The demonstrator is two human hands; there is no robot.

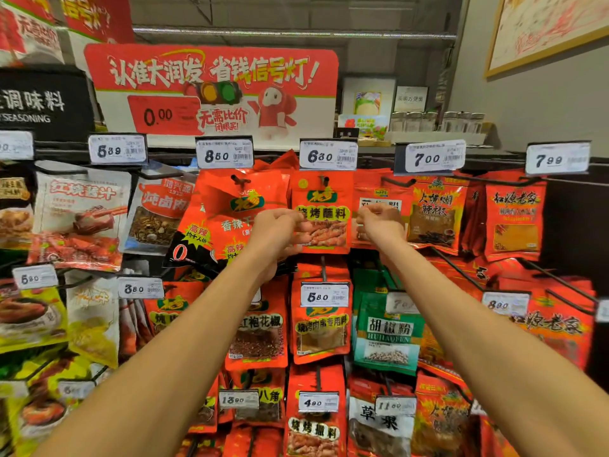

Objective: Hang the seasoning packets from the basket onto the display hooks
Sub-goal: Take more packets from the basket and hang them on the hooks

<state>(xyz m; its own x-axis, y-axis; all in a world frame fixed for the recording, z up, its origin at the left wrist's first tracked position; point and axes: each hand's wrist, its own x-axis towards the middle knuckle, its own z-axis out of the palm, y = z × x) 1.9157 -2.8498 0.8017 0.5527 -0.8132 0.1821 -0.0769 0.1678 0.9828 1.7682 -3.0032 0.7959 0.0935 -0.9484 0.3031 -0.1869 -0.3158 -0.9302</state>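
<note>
Both forearms reach forward and up to the top row of hooks: the left hand (278, 227) has its fingers curled onto the left edge of a red barbecue-dip packet (324, 216), and the right hand (382, 222) is curled at that packet's right edge, though whether it pinches this packet or the one beside it cannot be told. The packet hangs upright on its hook (324, 181) under the 6.80 price tag (328, 155), long axis vertical, printed face outward, between the tilted chilli packet (230, 209) and the 7.00 row; no basket is in view
</note>
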